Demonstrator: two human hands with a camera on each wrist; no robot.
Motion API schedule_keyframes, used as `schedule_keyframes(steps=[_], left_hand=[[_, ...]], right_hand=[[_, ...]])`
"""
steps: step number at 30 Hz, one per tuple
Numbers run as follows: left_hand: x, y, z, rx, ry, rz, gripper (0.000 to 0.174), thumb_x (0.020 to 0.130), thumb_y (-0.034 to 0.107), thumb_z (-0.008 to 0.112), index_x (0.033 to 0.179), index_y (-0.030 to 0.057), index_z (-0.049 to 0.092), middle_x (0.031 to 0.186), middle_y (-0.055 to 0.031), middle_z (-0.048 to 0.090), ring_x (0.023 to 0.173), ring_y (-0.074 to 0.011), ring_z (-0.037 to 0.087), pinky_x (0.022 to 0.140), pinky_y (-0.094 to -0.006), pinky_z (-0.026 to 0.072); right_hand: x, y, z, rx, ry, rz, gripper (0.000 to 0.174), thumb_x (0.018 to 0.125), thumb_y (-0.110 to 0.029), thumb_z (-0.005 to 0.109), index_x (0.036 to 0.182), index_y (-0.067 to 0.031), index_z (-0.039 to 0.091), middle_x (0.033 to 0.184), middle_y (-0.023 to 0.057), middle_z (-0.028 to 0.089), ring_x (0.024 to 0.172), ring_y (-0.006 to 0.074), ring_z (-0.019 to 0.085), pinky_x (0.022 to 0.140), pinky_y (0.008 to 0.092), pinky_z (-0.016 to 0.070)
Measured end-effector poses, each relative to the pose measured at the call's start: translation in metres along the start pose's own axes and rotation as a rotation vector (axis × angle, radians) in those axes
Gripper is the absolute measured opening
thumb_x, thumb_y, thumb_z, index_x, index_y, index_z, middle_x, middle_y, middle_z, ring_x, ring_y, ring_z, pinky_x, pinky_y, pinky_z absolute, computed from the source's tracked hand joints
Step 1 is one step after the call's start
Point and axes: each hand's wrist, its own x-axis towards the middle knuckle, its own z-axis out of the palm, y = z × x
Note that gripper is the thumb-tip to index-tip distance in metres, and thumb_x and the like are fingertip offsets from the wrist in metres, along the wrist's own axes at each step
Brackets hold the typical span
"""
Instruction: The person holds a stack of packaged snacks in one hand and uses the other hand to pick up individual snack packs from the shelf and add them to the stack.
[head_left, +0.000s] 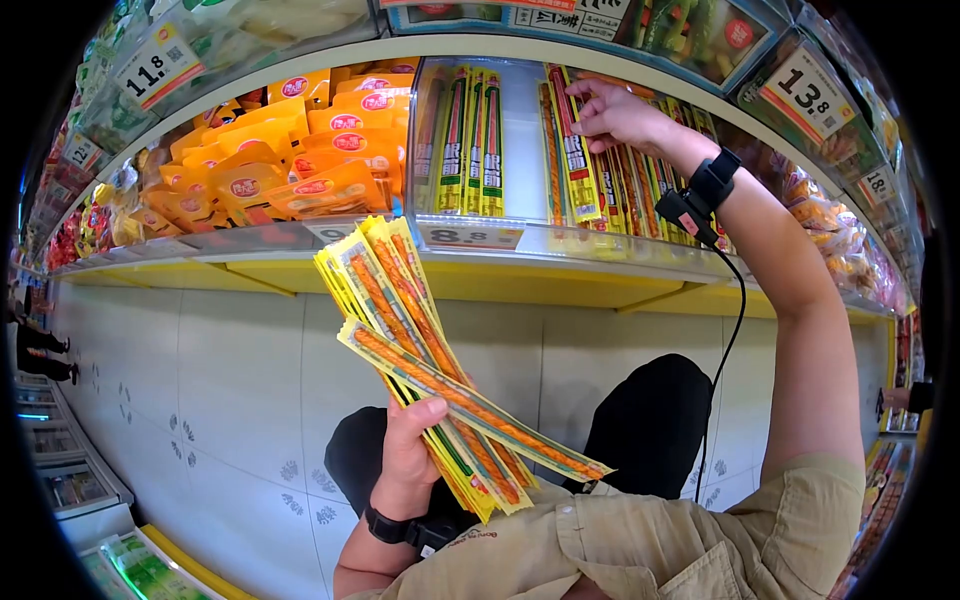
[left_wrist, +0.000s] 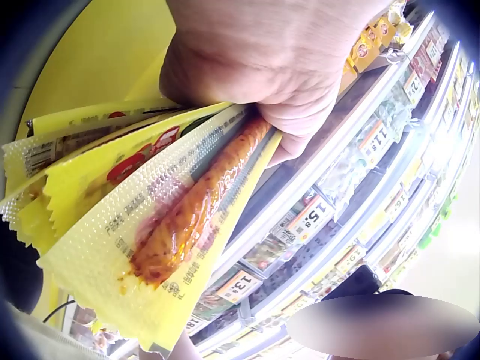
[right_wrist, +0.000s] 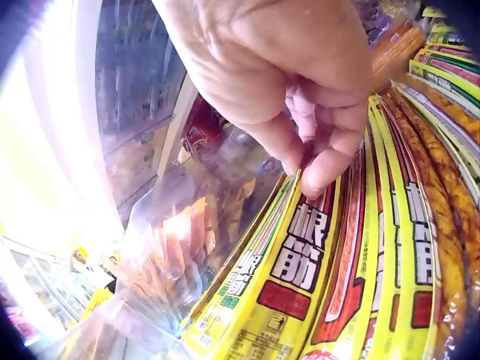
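My left hand [head_left: 410, 440] grips a fanned bundle of long yellow snack stick packets [head_left: 385, 290], with reddish-orange sticks showing through clear windows. One packet [head_left: 480, 405] lies crosswise over the others, under the thumb. From the left wrist view, the packet ends [left_wrist: 172, 232] spread out below the palm. Over at the shelf bin, my right hand [head_left: 622, 118] is among similar packets standing in a row. Its thumb and index finger pinch the upper part of a yellow and red packet [right_wrist: 296, 259], which leans at the row's left edge.
More yellow-green packets [head_left: 470, 145] stand in the bin's left part, behind a clear front lip with a price label [head_left: 470, 236]. Orange pouches [head_left: 250, 185] fill the neighbouring bin. A cable [head_left: 738, 330] hangs from the right wrist. Higher shelves hold bagged goods with price tags [head_left: 808, 92].
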Motion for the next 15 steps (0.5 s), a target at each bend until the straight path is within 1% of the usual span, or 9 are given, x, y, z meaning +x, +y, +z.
schedule_keyframes(steps=[1,5,8,10,11,14,15], left_hand=[[0.000,0.000,-0.001,-0.002,-0.001,-0.003,0.042,0.075,0.021,0.057,0.107,-0.0078,0.052,0.096,-0.0169,0.057,0.085,-0.0308,0.062,0.075,-0.0434,0.0543],[0.000,0.001,0.000,0.017,0.022,0.001,0.043,0.075,0.021,0.057,0.107,-0.0074,0.052,0.095,-0.0164,0.057,0.085,-0.0308,0.062,0.076,-0.0436,0.0540],[-0.001,0.004,0.000,-0.069,-0.015,-0.057,0.048,0.073,0.011,0.056,0.118,-0.0007,0.044,0.097,-0.0163,0.058,0.087,-0.0228,0.060,0.078,-0.0346,0.0528],[0.000,0.002,-0.001,-0.022,0.007,-0.048,0.044,0.073,0.020,0.057,0.110,-0.0040,0.049,0.094,-0.0152,0.057,0.083,-0.0269,0.061,0.075,-0.0402,0.0531],[0.000,0.001,-0.001,0.000,0.018,-0.043,0.044,0.073,0.024,0.058,0.106,-0.0057,0.052,0.093,-0.0147,0.056,0.081,-0.0290,0.061,0.074,-0.0431,0.0532],[-0.001,0.002,0.001,0.020,0.038,-0.030,0.044,0.073,0.024,0.058,0.105,-0.0055,0.052,0.093,-0.0145,0.056,0.080,-0.0286,0.060,0.073,-0.0427,0.0530],[0.000,0.001,-0.002,0.019,0.020,-0.038,0.044,0.073,0.025,0.058,0.105,-0.0058,0.052,0.093,-0.0143,0.056,0.079,-0.0288,0.060,0.072,-0.0427,0.0535]], right_hand=[[0.000,-0.001,0.000,0.017,0.007,0.019,0.061,0.082,-0.004,0.066,0.134,-0.0048,0.035,0.081,0.0034,0.058,0.065,0.0094,0.059,0.058,0.0206,0.0520],[0.004,0.003,-0.001,0.070,0.040,0.010,0.062,0.082,-0.005,0.065,0.136,-0.0033,0.033,0.085,0.0035,0.058,0.071,0.0098,0.059,0.059,0.0209,0.0525],[0.001,0.004,-0.009,0.093,0.067,0.007,0.061,0.084,-0.008,0.064,0.136,-0.0031,0.032,0.088,0.0031,0.058,0.075,0.0099,0.059,0.061,0.0215,0.0528],[-0.011,-0.006,-0.015,0.107,0.091,0.039,0.059,0.086,-0.010,0.062,0.136,-0.0034,0.033,0.090,0.0025,0.058,0.077,0.0099,0.059,0.062,0.0218,0.0530],[-0.007,0.005,-0.023,0.127,0.081,0.056,0.042,0.087,-0.012,0.061,0.125,-0.0051,0.044,0.087,0.0010,0.058,0.075,0.0094,0.059,0.063,0.0234,0.0534],[-0.018,0.010,-0.038,0.168,-0.031,0.153,0.019,0.085,-0.009,0.061,0.102,-0.0051,0.052,0.089,0.0040,0.061,0.076,0.0131,0.061,0.068,0.0272,0.0549],[-0.023,0.010,-0.039,0.163,-0.019,0.175,0.010,0.086,-0.009,0.059,0.093,-0.0069,0.052,0.084,0.0029,0.062,0.077,0.0125,0.062,0.069,0.0297,0.0555]])
